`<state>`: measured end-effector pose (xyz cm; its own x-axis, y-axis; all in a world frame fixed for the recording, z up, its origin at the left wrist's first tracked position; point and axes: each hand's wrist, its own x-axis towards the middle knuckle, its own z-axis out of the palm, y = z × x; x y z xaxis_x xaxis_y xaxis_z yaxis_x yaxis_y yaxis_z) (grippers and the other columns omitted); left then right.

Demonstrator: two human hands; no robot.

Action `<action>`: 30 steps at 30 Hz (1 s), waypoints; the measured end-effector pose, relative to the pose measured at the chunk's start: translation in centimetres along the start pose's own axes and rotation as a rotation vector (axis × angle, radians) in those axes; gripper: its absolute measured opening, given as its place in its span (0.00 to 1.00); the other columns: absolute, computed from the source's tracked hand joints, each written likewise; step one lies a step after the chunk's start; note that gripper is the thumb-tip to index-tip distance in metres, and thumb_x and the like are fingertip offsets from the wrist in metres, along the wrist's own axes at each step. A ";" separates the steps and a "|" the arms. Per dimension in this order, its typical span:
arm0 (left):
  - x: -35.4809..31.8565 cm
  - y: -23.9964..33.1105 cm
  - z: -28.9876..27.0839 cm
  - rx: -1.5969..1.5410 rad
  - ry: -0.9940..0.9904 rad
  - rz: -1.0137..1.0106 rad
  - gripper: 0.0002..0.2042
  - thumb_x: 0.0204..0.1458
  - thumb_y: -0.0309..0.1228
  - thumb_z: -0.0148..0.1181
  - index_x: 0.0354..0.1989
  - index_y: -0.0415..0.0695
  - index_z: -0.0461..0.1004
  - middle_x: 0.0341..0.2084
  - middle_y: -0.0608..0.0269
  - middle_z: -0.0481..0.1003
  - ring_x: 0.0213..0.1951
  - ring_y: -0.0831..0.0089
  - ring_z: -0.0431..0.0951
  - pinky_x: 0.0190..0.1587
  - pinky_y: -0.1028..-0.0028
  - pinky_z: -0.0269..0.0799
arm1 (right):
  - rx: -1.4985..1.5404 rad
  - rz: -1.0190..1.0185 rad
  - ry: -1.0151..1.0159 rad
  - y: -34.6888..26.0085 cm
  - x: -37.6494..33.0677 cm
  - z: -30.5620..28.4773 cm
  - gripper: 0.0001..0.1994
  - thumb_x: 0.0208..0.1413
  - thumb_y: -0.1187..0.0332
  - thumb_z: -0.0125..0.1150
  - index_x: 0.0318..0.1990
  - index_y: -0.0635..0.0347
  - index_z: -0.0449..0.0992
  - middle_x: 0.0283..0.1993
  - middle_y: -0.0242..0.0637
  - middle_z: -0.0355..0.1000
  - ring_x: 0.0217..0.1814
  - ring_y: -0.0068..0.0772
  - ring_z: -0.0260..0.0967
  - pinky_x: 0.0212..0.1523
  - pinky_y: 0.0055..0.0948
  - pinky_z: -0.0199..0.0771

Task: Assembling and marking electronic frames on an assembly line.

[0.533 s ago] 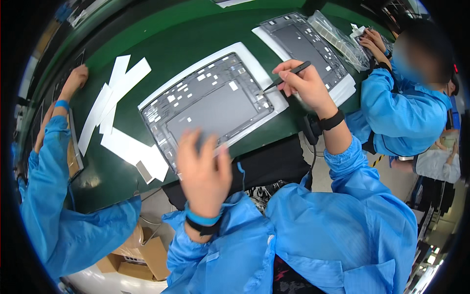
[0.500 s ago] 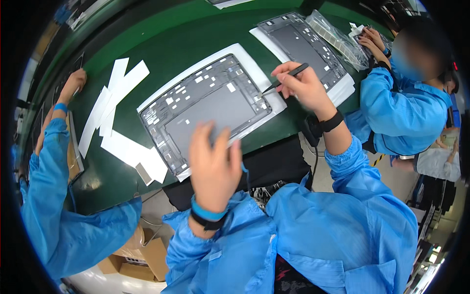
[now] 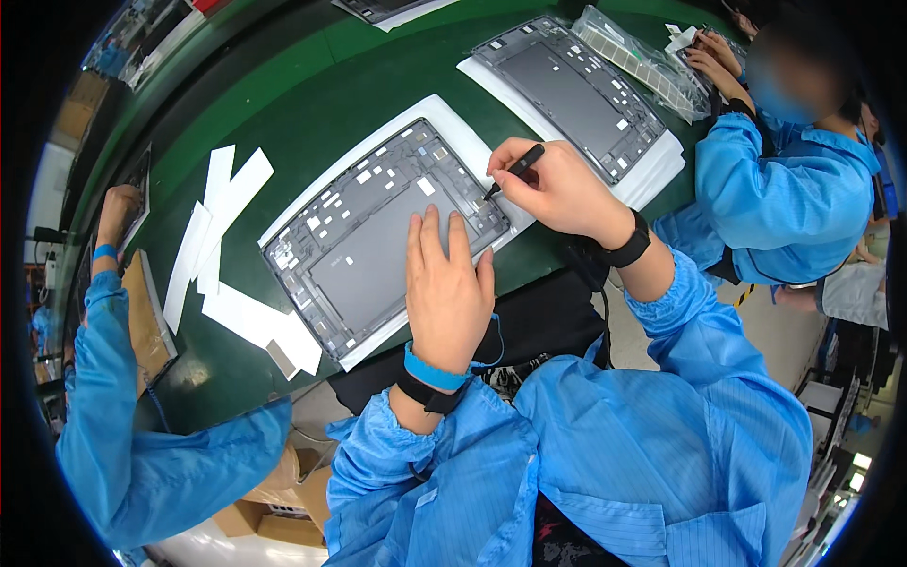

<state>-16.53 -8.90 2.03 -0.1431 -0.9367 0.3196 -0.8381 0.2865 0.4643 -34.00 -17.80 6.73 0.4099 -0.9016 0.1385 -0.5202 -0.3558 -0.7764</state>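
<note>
Left hand [image 3: 446, 288] flat, fingers spread, pressing on open tablet [image 3: 378, 236]. Right hand [image 3: 557, 189] pinching black pen [image 3: 515, 170], tip touching tablet's edge.

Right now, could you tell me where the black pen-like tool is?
In the head view, the black pen-like tool is right of centre, held in the right hand, its tip at the right edge of the open grey tablet panel.

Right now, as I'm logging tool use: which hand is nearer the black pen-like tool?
Right. The right hand holds the tool; the left hand lies flat on the open tablet, apart from it.
</note>
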 end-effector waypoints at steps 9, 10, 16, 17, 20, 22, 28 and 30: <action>1.7 1.4 1.0 0.135 0.026 0.039 0.27 0.53 0.40 0.62 0.56 0.34 0.69 0.57 0.40 0.65 0.61 0.43 0.63 0.58 0.55 0.64 | -0.004 -0.043 -0.058 0.7 0.8 -0.4 0.09 0.57 0.67 0.59 0.37 0.66 0.75 0.20 0.33 0.67 0.21 0.21 0.61 0.23 0.25 0.58; 1.8 1.2 1.6 0.175 0.041 0.059 0.29 0.51 0.43 0.63 0.56 0.35 0.70 0.58 0.40 0.64 0.62 0.44 0.62 0.58 0.54 0.64 | -0.002 -0.056 -0.059 0.4 0.9 -0.5 0.09 0.57 0.67 0.59 0.37 0.66 0.75 0.20 0.33 0.67 0.21 0.21 0.61 0.23 0.25 0.58; 2.9 0.8 1.2 0.269 0.004 0.097 0.35 0.44 0.51 0.67 0.57 0.39 0.71 0.62 0.38 0.61 0.64 0.45 0.59 0.62 0.52 0.59 | 0.354 0.104 0.306 1.9 0.6 1.0 0.10 0.61 0.65 0.56 0.37 0.64 0.77 0.26 0.32 0.74 0.26 0.20 0.68 0.27 0.25 0.66; 3.0 0.7 0.4 0.286 -0.026 0.081 0.36 0.42 0.52 0.68 0.57 0.40 0.72 0.63 0.38 0.60 0.65 0.45 0.59 0.63 0.52 0.57 | 0.525 0.087 0.407 2.1 0.9 1.1 0.10 0.62 0.65 0.56 0.36 0.64 0.76 0.28 0.30 0.74 0.28 0.18 0.67 0.28 0.22 0.65; 1.4 -0.2 -3.4 0.128 0.073 0.032 0.27 0.49 0.45 0.64 0.54 0.40 0.73 0.60 0.40 0.63 0.64 0.43 0.59 0.63 0.51 0.57 | 0.374 0.087 0.472 2.1 0.6 0.1 0.10 0.63 0.66 0.55 0.35 0.65 0.74 0.28 0.35 0.73 0.30 0.23 0.69 0.31 0.25 0.67; 0.0 -3.3 -6.7 -0.077 0.222 -0.120 0.22 0.54 0.40 0.59 0.52 0.38 0.70 0.53 0.37 0.68 0.57 0.41 0.66 0.57 0.51 0.63 | -0.034 -0.054 0.463 1.3 -0.9 -0.1 0.07 0.62 0.71 0.53 0.35 0.66 0.73 0.29 0.44 0.73 0.32 0.39 0.72 0.35 0.32 0.69; -2.4 -11.6 -10.2 0.378 -0.043 -0.776 0.16 0.57 0.35 0.55 0.40 0.30 0.71 0.35 0.39 0.74 0.43 0.42 0.73 0.47 0.53 0.68 | -0.463 0.153 0.126 -0.3 -1.9 2.5 0.12 0.55 0.66 0.58 0.41 0.66 0.68 0.36 0.55 0.73 0.37 0.60 0.73 0.38 0.50 0.74; -2.5 -12.3 -9.3 0.472 -0.141 -0.627 0.14 0.58 0.35 0.54 0.37 0.31 0.70 0.34 0.38 0.74 0.40 0.43 0.74 0.44 0.51 0.68 | -0.498 0.145 0.069 0.0 -1.4 2.9 0.16 0.54 0.62 0.62 0.37 0.66 0.66 0.34 0.53 0.73 0.36 0.59 0.74 0.37 0.50 0.75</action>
<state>-0.96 -8.26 3.16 0.3898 -0.9208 -0.0074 -0.9146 -0.3881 0.1139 -32.36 -15.77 4.76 0.2655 -0.9584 0.1048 -0.8679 -0.2849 -0.4068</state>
